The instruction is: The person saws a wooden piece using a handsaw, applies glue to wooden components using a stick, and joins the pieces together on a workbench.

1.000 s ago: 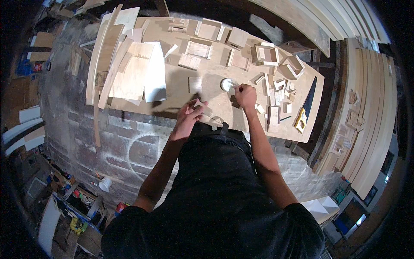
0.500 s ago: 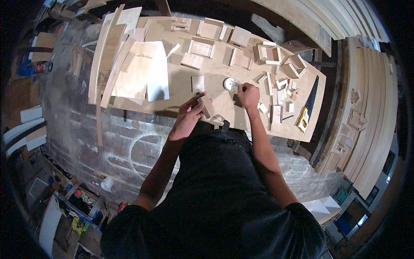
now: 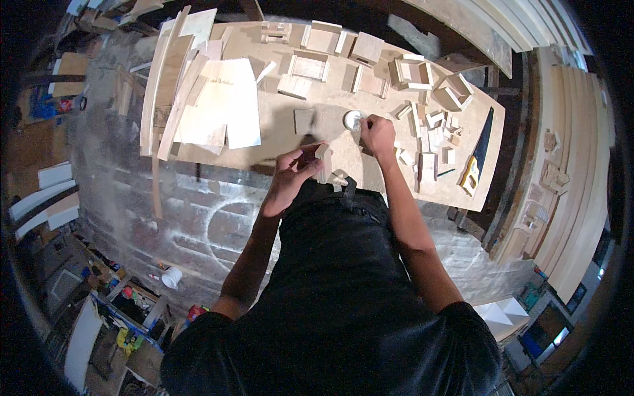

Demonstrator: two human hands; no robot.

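Note:
My left hand (image 3: 288,182) is closed around a small wooden block (image 3: 323,162), held upright over the workbench's near edge. Fingers pinched, my right hand (image 3: 379,137) is at the right side of a small round tub (image 3: 352,119) with white stuff in it. Whatever those fingers grip is too small to make out. A flat square wood piece (image 3: 304,121) lies on the bench beyond my left hand.
On the workbench (image 3: 277,122), small wooden boxes (image 3: 412,71) stand along the far side. Loose offcuts (image 3: 436,135) and a yellow-handled handsaw (image 3: 477,155) lie to the right. Boards and panels (image 3: 211,92) are piled at the left. Long planks (image 3: 574,145) lie farther right.
The block in my left hand has turned more upright and shifted slightly right. My right hand stays by the tub, its fingers a little nearer it. The whole view has shifted slightly.

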